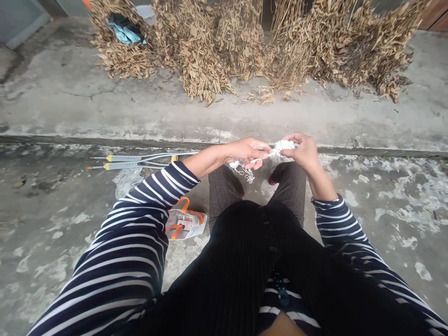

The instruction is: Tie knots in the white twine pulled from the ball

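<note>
Both of my hands are raised over my knees, working a white cord. My left hand (249, 151) is closed in a pinch on a strand of the white cord (271, 153), with a loose knotted length (243, 171) hanging below it. My right hand (304, 150) is curled shut around a small white bundle of the same cord (285, 144). The strand runs taut between the two hands. My sleeves are dark with white stripes.
Bundles of dry brown leafy stalks (245, 46) stand along the back. A pair of metal crutches (136, 161) lies on the concrete at left. An orange and clear plastic packet (185, 224) lies by my left knee. A blue cloth (126, 31) rests on a bundle.
</note>
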`<state>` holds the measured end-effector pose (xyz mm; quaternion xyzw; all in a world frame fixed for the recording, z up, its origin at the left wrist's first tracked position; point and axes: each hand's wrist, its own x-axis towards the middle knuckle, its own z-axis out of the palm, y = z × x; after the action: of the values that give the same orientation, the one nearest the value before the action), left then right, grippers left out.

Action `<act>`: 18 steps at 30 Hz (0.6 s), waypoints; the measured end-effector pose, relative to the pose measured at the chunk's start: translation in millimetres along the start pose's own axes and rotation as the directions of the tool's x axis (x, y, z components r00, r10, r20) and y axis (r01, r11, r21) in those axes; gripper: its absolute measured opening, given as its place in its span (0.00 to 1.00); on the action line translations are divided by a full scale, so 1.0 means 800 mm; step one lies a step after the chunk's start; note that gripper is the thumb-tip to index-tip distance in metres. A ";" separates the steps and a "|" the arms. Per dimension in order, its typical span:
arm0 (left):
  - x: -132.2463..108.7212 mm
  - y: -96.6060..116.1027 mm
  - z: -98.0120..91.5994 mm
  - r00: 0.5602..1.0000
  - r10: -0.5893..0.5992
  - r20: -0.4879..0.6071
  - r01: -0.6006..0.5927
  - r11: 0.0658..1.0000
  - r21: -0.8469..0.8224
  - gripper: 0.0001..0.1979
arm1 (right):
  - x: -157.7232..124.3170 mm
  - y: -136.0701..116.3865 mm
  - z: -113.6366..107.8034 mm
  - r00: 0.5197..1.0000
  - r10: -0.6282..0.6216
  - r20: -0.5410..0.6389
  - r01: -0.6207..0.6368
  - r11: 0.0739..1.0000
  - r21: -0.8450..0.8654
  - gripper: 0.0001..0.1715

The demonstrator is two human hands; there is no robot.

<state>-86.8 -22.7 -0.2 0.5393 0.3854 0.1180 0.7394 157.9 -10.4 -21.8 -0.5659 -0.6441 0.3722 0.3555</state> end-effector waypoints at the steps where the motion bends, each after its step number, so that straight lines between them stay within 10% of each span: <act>1: -0.004 0.000 0.003 1.000 0.000 -0.019 0.000 1.000 -0.016 0.17 | -0.001 -0.001 0.002 0.998 -0.061 -0.028 0.059 0.996 -0.061 0.21; 11: -0.020 0.005 0.036 0.981 0.154 -0.121 -0.174 0.968 -0.181 0.11 | 0.007 -0.011 0.010 0.783 -0.607 -0.136 0.568 0.786 -0.243 0.16; 18: -0.012 0.015 0.022 0.977 0.144 -0.156 -0.147 0.989 -0.006 0.11 | 0.021 -0.012 -0.001 0.730 -0.681 -0.044 0.631 0.699 -0.337 0.19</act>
<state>-78.1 -36.4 16.8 0.5487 0.4003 0.2166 0.7013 152.2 5.2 -12.2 -0.3738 -0.8202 0.0700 0.4273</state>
